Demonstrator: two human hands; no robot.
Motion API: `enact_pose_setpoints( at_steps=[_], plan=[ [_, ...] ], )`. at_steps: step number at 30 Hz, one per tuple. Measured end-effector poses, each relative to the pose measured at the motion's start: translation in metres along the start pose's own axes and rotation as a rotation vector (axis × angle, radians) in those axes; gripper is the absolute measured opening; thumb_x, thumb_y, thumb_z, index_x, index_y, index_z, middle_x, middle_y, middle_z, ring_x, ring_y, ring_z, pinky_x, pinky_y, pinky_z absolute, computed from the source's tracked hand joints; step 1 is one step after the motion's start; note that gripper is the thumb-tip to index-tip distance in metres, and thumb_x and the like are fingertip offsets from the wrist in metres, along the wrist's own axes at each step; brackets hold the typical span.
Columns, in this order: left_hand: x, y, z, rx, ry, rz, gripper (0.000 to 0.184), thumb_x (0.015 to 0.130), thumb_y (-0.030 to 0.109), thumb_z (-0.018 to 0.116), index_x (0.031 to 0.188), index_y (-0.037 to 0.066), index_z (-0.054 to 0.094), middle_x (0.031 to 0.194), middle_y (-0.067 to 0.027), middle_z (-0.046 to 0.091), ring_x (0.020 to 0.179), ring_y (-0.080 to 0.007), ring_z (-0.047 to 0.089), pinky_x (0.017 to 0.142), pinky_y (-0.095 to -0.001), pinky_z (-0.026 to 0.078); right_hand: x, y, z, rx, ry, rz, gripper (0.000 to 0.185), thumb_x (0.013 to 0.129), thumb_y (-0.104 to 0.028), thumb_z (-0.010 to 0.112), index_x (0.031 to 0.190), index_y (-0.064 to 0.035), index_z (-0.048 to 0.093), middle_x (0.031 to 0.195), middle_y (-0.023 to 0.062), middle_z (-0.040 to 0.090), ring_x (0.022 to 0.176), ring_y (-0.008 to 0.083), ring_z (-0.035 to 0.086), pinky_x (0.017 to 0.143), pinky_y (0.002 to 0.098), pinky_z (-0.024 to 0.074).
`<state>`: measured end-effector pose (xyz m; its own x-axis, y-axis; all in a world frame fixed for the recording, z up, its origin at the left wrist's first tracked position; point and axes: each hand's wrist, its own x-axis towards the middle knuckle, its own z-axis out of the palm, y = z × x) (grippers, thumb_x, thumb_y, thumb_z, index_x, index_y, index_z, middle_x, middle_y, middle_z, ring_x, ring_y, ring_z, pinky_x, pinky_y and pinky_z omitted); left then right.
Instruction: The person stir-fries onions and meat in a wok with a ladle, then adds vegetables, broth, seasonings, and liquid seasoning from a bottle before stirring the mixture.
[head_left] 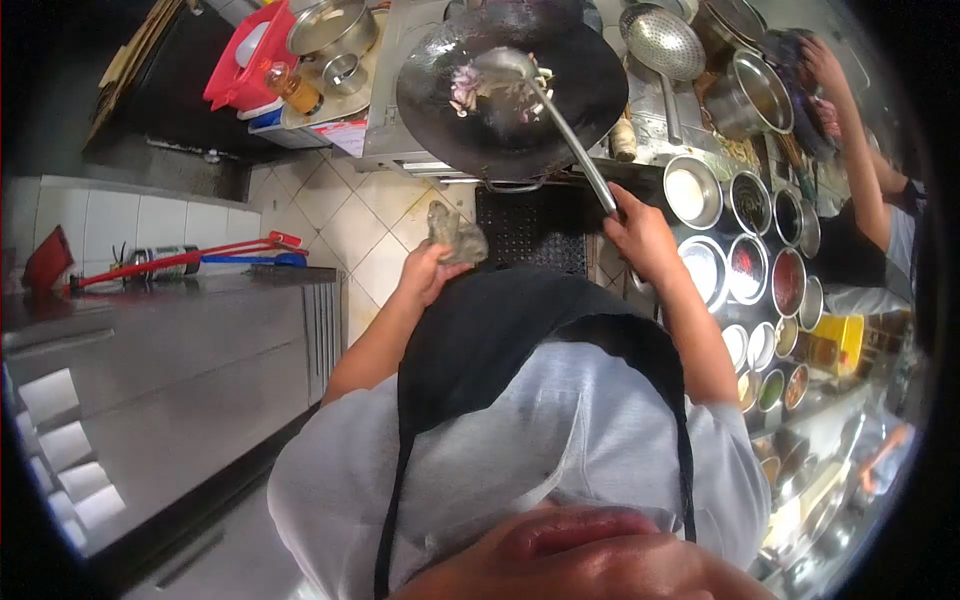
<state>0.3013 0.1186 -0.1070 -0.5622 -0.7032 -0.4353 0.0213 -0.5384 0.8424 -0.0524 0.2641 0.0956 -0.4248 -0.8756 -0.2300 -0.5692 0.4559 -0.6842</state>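
Note:
A large dark wok (430, 110) sits on the stove at the top centre, with chopped purple and white pieces (466, 90) inside. My right hand (640, 235) is closed round the handle of a long metal ladle (570, 135), whose bowl rests among the pieces. Below and left of the wok, my left hand (428, 272) holds a crumpled greyish cloth (457, 232) by its lower edge, apart from the wok.
A perforated skimmer (663, 45) and pots (748, 95) lie right of the wok, above rows of ingredient bowls (748, 268). Another person's arm (860, 150) reaches in at far right. Upper left are a red basket (240, 75) and bottle (293, 90); a steel counter (190, 350) stands left.

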Motion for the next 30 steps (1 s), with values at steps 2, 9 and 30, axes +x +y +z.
enact_pose_setpoints(
  at_steps=[2,9,30],
  plan=[
    [-0.008,0.015,0.04,-0.113,-0.078,-0.03,0.046,0.096,0.01,0.057,0.136,-0.004,0.039,0.135,-0.023,0.053,0.119,-0.0386,0.059,0.095,-0.0512,0.053,0.022,0.003,0.024,0.004,0.05,-0.039,0.054,0.085,-0.016,0.058,0.138,-0.0098,0.055,0.091,0.0241,0.069,0.089,0.0422,0.067,0.083,0.0487,0.0506],
    [-0.002,0.109,0.149,-0.669,-0.076,-0.099,0.049,0.107,0.037,0.042,0.143,0.004,0.04,0.144,-0.0156,0.051,0.13,-0.0394,0.052,0.107,-0.0558,0.043,0.05,0.009,-0.028,-0.182,-0.111,-0.178,0.053,0.083,-0.014,0.06,0.136,-0.0115,0.054,0.093,0.0236,0.07,0.092,0.042,0.067,0.082,0.0496,0.0514],
    [0.104,0.159,0.171,-0.422,0.255,-0.204,0.014,0.085,0.018,0.067,0.093,0.01,0.059,0.088,-0.0072,0.063,0.075,-0.0224,0.061,0.06,-0.0357,0.051,-0.01,0.028,-0.047,0.168,0.048,0.139,0.061,0.083,-0.013,0.065,0.143,-0.0108,0.053,0.077,0.0085,0.061,0.07,0.0156,0.059,0.07,0.0324,0.0507]
  ],
)
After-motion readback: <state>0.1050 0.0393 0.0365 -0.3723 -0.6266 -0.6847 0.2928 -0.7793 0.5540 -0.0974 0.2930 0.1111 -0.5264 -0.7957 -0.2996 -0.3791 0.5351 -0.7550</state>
